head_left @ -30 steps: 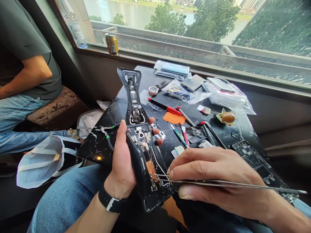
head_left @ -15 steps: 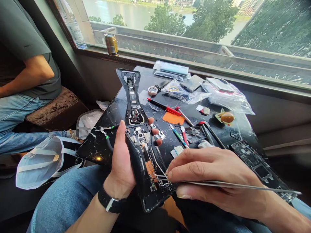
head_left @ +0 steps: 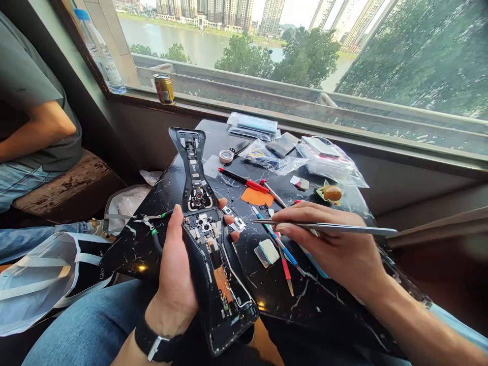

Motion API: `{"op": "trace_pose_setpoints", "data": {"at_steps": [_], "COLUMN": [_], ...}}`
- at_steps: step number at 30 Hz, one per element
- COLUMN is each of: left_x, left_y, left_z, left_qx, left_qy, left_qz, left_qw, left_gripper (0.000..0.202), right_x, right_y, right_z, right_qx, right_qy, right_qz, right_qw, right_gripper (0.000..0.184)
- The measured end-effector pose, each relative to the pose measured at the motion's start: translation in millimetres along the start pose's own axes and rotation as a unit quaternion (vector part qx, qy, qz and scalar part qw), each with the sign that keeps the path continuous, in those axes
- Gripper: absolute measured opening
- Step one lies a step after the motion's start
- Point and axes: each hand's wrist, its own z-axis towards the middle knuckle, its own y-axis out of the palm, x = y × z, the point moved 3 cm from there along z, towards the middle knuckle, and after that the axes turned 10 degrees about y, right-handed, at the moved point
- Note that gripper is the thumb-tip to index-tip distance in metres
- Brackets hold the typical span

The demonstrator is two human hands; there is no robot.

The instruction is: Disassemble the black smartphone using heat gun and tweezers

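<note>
Two hands: left hand (head_left: 173, 269) clamped round opened phone (head_left: 215, 264); right hand (head_left: 335, 249) pinches tweezers (head_left: 362, 230) right of phone, above blue pry tool (head_left: 284, 248); orange pick (head_left: 257, 196) behind.

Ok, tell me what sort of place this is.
Probably an informal phone-repair spot by a wide glass window: a black marble-patterned table with a red-handled screwdriver; an opened black phone, circuitry bare; thin steel tweezers.

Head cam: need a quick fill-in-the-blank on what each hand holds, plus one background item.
1. The left hand grips an opened ___ with its boards exposed.
2. The right hand pinches a pair of metal ___.
3. The gold can stands on the window ___.
Missing words: phone; tweezers; sill.
</note>
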Motion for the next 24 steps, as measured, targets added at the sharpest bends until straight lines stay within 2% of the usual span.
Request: {"op": "trace_pose_setpoints", "data": {"at_steps": [7, 15, 19, 24], "left_x": [-1, 2, 3, 0], "left_y": [2.6, 1.8, 2.9, 2.6], "left_z": [-1, -1, -1, -1], "left_qx": [0.009, -0.005, -0.014, -0.030], "left_qy": [-0.004, 0.012, 0.021, 0.001], "left_qz": [-0.006, 0.017, 0.034, -0.002], "left_qw": [1.000, 1.000, 0.999, 1.000], "left_gripper": [0.065, 0.065, 0.064, 0.064], "right_x": [12, 21, 10, -15], "right_y": [13, 13, 10, 5], "right_z": [-4, -4, -4, -7], "right_qx": [-0.046, -0.054, -0.034, -0.010], "right_qy": [0.022, 0.016, 0.012, 0.000], "right_qz": [-0.022, -0.044, -0.034, -0.004], "right_qw": [0.998, 0.997, 0.999, 1.000], "right_gripper": [0.010, 0.008, 0.008, 0.007]}}
